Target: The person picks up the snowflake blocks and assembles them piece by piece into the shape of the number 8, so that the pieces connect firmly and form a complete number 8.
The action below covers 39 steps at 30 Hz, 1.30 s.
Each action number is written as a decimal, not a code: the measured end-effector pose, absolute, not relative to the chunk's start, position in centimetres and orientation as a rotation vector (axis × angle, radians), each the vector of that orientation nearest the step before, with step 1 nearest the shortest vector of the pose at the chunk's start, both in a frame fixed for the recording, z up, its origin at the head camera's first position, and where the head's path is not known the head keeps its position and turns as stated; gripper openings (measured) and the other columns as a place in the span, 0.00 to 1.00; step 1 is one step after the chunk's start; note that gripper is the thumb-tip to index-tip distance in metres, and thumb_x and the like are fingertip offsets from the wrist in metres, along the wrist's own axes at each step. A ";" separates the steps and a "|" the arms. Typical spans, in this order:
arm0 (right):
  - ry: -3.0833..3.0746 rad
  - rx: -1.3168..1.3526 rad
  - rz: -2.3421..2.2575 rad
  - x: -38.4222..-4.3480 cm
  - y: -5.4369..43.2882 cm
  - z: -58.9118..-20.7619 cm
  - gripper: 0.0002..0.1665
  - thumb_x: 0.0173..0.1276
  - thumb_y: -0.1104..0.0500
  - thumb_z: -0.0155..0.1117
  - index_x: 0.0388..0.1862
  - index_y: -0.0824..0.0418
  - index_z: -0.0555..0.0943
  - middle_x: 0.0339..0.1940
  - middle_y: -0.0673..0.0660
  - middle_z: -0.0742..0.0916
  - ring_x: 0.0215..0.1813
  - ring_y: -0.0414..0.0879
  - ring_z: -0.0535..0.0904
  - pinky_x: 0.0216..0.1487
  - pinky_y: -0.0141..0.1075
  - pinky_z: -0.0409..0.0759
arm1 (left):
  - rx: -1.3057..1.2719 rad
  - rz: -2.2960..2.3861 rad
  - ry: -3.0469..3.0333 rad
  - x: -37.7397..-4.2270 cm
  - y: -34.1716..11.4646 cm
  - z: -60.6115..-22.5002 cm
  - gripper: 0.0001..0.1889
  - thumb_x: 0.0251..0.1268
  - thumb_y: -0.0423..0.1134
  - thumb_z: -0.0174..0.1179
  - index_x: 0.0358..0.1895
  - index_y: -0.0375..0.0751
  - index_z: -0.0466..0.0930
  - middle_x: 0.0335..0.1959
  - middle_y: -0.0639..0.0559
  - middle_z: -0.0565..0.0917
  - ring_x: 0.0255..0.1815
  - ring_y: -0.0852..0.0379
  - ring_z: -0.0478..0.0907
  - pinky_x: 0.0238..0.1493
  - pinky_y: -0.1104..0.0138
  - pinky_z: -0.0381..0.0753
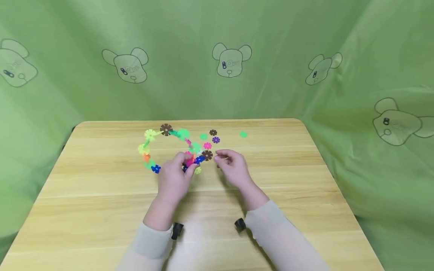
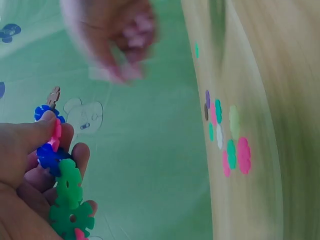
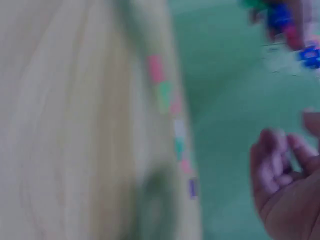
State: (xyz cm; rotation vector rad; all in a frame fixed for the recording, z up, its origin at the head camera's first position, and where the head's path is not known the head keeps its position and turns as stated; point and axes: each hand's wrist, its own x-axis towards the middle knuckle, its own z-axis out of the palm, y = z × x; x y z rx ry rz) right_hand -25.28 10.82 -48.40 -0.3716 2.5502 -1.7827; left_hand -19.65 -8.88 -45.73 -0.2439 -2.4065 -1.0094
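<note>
My left hand (image 1: pixel 174 175) pinches a pink piece near one end of a chain of interlocked flower-shaped plastic discs (image 2: pixel 67 182), with thumb and fingers curled round it. Beyond the fingertips, a blue disc (image 1: pixel 199 160) and a brown disc (image 1: pixel 207 155) form the chain's end. The rest curves away in a large colourful loop, partly hidden behind this hand. Just right of the brown disc, apart from it, is my right hand (image 1: pixel 234 167). Its thumb and index finger pinch a thin, pale yellowish disc seen edge-on (image 1: pixel 223 158); this hand is blurred in the left wrist view.
Several loose discs lie on the wooden table right of the loop, among them a purple disc (image 1: pixel 216 140), a pink disc (image 1: pixel 207 145) and a dark brown disc (image 1: pixel 213 132). A green disc (image 1: pixel 243 134) lies farther right. Green printed curtain (image 1: pixel 190 82) surrounds the table.
</note>
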 end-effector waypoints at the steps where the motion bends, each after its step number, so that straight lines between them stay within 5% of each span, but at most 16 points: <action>1: 2.616 -0.375 -1.622 -25.8 10.1 -49.0 0.15 0.76 0.63 0.68 0.55 0.73 0.84 0.43 0.62 0.89 0.38 0.49 0.85 0.41 0.37 0.88 | -0.223 -1.011 -2.399 -19.7 -9.2 -45.7 0.12 0.63 0.35 0.76 0.44 0.35 0.84 0.34 0.43 0.89 0.25 0.46 0.82 0.30 0.55 0.83; 4: 2.749 -0.459 -1.141 -27.0 7.8 -50.4 0.16 0.76 0.54 0.70 0.53 0.65 0.86 0.42 0.58 0.89 0.41 0.51 0.86 0.45 0.42 0.88 | -0.192 -1.031 -2.404 -19.6 -9.5 -45.9 0.12 0.63 0.35 0.76 0.45 0.36 0.85 0.35 0.42 0.90 0.29 0.43 0.83 0.34 0.51 0.84; 12: 2.836 -0.461 -0.501 -27.5 4.7 -51.4 0.27 0.77 0.48 0.68 0.67 0.62 0.81 0.63 0.65 0.86 0.62 0.62 0.84 0.62 0.53 0.84 | -0.205 -1.054 -2.395 -19.2 -8.9 -46.1 0.12 0.62 0.35 0.76 0.43 0.37 0.84 0.35 0.43 0.90 0.34 0.41 0.86 0.44 0.48 0.82; 17: 2.770 -0.464 -0.728 -27.5 5.8 -51.4 0.19 0.69 0.57 0.76 0.54 0.64 0.85 0.49 0.63 0.89 0.50 0.59 0.86 0.55 0.50 0.86 | -0.195 -1.111 -2.397 -19.1 -8.9 -46.1 0.13 0.62 0.34 0.76 0.45 0.36 0.82 0.34 0.45 0.89 0.29 0.45 0.83 0.37 0.53 0.82; 21: 2.673 -0.425 -1.213 -26.9 8.6 -51.2 0.06 0.68 0.66 0.74 0.41 0.65 0.85 0.33 0.56 0.87 0.34 0.48 0.82 0.41 0.39 0.86 | -0.245 -1.185 -2.427 -19.1 -8.8 -46.2 0.20 0.66 0.34 0.73 0.56 0.34 0.76 0.33 0.46 0.88 0.25 0.53 0.79 0.30 0.61 0.82; 29: 2.376 -0.577 -2.211 -24.6 12.9 -46.8 0.07 0.67 0.80 0.65 0.44 0.81 0.83 0.40 0.76 0.87 0.38 0.41 0.88 0.46 0.35 0.89 | -0.325 -1.236 -2.488 -19.1 -8.8 -46.2 0.34 0.74 0.34 0.67 0.80 0.48 0.67 0.29 0.52 0.79 0.28 0.55 0.76 0.33 0.62 0.83; 35: 2.438 -0.725 -2.202 -23.4 13.3 -45.2 0.07 0.66 0.81 0.68 0.42 0.79 0.84 0.40 0.77 0.87 0.41 0.38 0.88 0.47 0.33 0.89 | -0.377 -1.208 -2.541 -18.7 -8.2 -46.1 0.31 0.79 0.35 0.61 0.81 0.54 0.67 0.53 0.44 0.87 0.48 0.47 0.85 0.56 0.52 0.86; 39: 2.494 -0.773 -2.197 -23.0 13.1 -45.2 0.07 0.64 0.81 0.69 0.40 0.77 0.86 0.40 0.74 0.89 0.42 0.37 0.88 0.48 0.33 0.89 | -0.390 -1.213 -2.545 -18.5 -7.7 -46.0 0.29 0.79 0.35 0.60 0.80 0.53 0.70 0.52 0.45 0.87 0.44 0.49 0.84 0.51 0.52 0.86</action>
